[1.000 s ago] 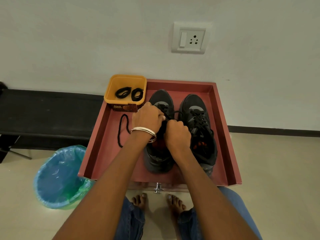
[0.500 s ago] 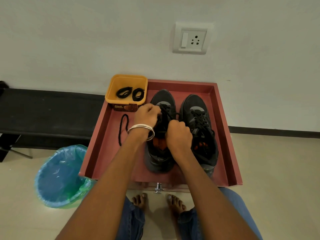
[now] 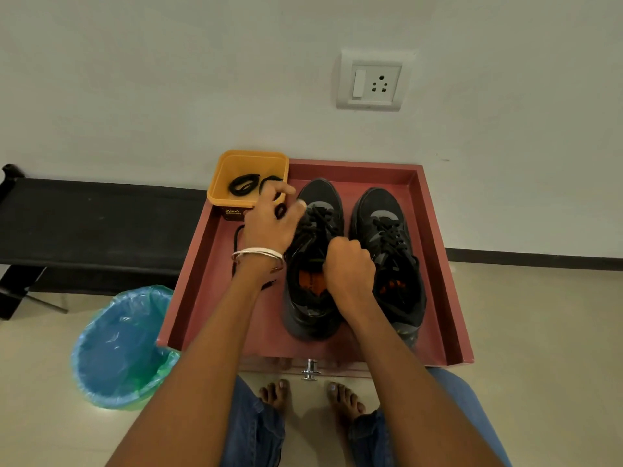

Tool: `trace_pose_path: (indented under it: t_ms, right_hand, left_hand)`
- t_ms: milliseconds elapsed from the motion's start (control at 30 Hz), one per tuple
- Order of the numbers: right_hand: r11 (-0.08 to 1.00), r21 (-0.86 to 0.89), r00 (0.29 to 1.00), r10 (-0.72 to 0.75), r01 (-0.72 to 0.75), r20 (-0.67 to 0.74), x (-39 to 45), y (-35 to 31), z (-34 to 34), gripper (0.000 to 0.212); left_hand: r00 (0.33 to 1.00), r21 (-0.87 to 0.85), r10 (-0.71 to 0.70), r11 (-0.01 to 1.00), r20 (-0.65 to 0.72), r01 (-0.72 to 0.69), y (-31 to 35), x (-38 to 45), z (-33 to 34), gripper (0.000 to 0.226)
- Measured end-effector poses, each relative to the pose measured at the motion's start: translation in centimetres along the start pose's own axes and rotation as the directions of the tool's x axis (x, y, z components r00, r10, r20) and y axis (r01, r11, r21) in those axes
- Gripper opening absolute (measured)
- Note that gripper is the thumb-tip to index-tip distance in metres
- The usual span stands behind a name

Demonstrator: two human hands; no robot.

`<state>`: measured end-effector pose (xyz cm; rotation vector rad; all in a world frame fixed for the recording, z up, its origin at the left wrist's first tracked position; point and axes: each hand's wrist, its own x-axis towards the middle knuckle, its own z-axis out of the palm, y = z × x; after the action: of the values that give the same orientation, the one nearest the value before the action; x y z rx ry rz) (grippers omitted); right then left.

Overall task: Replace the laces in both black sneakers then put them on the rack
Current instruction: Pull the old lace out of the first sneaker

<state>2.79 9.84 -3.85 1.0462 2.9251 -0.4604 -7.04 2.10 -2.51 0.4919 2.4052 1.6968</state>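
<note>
Head view, from nearest outward: I see my bare feet (image 3: 313, 396) on the pale tiled floor (image 3: 539, 365) below both forearms, and a blue plastic-lined bin (image 3: 121, 348) down to the left of my left arm. Just past the feet, my right hand (image 3: 349, 267) is a closed fist gripping the tongue edge of the left black sneaker (image 3: 312, 264) over its orange insole. The right black sneaker (image 3: 387, 261), fully laced, stands just beside that hand on its right. Both shoes sit in a reddish-brown wooden tray (image 3: 438, 264). My left hand (image 3: 269, 220), bangles (image 3: 258, 257) at the wrist, pinches a black lace (image 3: 280, 210) with curled fingers, ahead and left of the right hand. A loose black lace (image 3: 236, 247) lies on the tray under that wrist. Beyond the left hand, a yellow plastic tub (image 3: 247, 178) holds coiled black laces (image 3: 243, 184).
</note>
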Motion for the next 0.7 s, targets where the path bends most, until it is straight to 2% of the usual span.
trace_pose_path:
  t_ms: [33, 67, 133, 267, 367, 500, 567, 633, 700]
  right_hand:
    - [1.000, 0.000, 1.000, -0.004, 0.004, -0.003, 0.0, 0.0, 0.0, 0.009]
    - [1.000, -0.001, 1.000, -0.006, 0.006, -0.004, 0.0, -0.1, 0.1, 0.010]
    - [1.000, -0.003, 1.000, -0.002, 0.002, -0.001, 0.0, -0.1, 0.0, 0.014]
    - [1.000, 0.017, 1.000, 0.016, -0.016, 0.007, 0.0, 0.1, 0.0, 0.018]
    - [1.000, 0.021, 1.000, 0.023, -0.023, 0.011, 0.0, 0.1, 0.0, 0.019]
    - [0.999, 0.023, 1.000, 0.028, -0.028, 0.012, 0.0, 0.1, 0.0, 0.019]
    - [0.999, 0.023, 1.000, 0.025, -0.025, 0.003, 0.0, 0.1, 0.0, 0.018]
    - [1.000, 0.020, 1.000, 0.017, -0.017, -0.002, 0.0, 0.1, 0.1, 0.017]
    - [1.000, 0.016, 1.000, 0.016, -0.016, -0.002, 0.0, 0.1, 0.0, 0.016]
  left_hand:
    - [0.995, 0.215, 0.085, 0.972, 0.058, -0.096, -0.4, -0.1, 0.2, 0.011]
    - [0.985, 0.363, 0.099, 0.921, 0.141, -0.144, -0.6, -0.2, 0.5, 0.016]
    - [0.973, 0.576, 0.044, 0.800, 0.225, -0.170, -0.3, -0.5, 1.4, 0.024]
    - [0.970, 0.784, 0.089, 0.574, 0.227, -0.236, 1.0, -1.0, 2.7, 0.028]
    - [0.964, 0.822, 0.101, 0.506, 0.244, -0.261, 1.5, -1.1, 2.7, 0.027]
    - [0.953, 0.827, 0.149, 0.474, 0.263, -0.302, 1.5, -1.4, 3.0, 0.020]
    - [0.947, 0.811, 0.170, 0.490, 0.272, -0.321, 1.0, -1.5, 3.3, 0.022]
    - [0.943, 0.738, 0.154, 0.591, 0.293, -0.326, 0.5, -1.3, 3.1, 0.025]
    - [0.956, 0.622, 0.089, 0.742, 0.279, -0.250, 0.4, -1.3, 2.9, 0.027]
